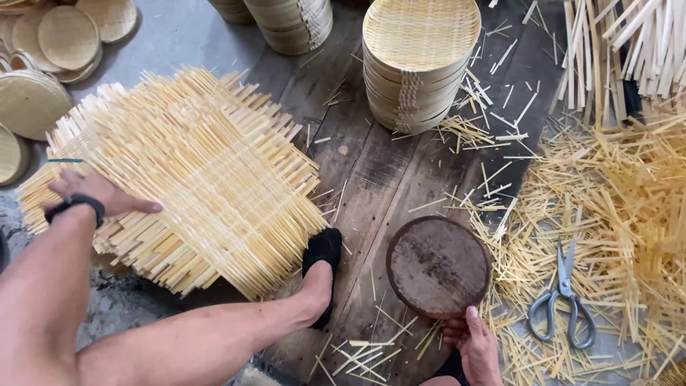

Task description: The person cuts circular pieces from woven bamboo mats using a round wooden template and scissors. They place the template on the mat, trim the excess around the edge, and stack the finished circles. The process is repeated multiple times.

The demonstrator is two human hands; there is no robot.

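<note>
At far left, round woven lids (68, 36) lie scattered on the floor. The left hand (96, 194) rests flat, fingers stretched open, on the near left edge of a stack of woven bamboo mats (193, 164), gripping nothing. A foot in a black shoe (321, 250) stands on the planks (364, 171) just beside the mats' near right corner. The right hand (473, 343) holds the near rim of a dark round disc (438, 266), thumb on top. Far behind stands a stack of trays (418, 64). Right of the disc, scissors (562, 297) lie on bamboo scraps (614, 207).
</note>
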